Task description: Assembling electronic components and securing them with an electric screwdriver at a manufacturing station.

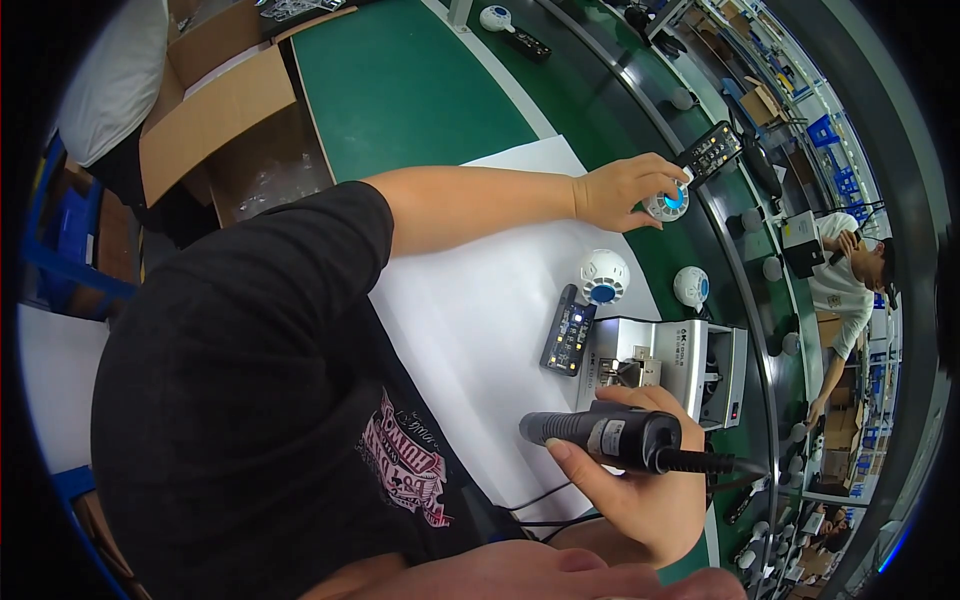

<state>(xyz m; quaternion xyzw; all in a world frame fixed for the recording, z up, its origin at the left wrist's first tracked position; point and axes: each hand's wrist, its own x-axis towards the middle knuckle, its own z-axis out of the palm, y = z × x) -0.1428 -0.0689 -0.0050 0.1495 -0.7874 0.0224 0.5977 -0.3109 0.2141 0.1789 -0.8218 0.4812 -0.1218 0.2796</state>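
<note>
My left hand [618, 192] is stretched out to the green conveyor, its fingers curled round a white ball-shaped device [670, 208] with a blue centre. Right beside that device lies a black strip [712, 152] with small light squares. In my right hand [645, 490] is a black electric screwdriver [615, 437], gripped round its body, with a coiled cord at one end. Between my hands, on white paper [450, 295], sit another white ball-shaped device [604, 275] and a second black strip [568, 335]. A silver screw feeder [680, 362] stands beside the screwdriver.
One more white ball-shaped device [691, 286] stands by the feeder. Further devices and strips rest along the curved conveyor [590, 95]. An open cardboard box [215, 125] with clear plastic stands at the upper left. A co-worker [840, 290] in a white shirt is across the line.
</note>
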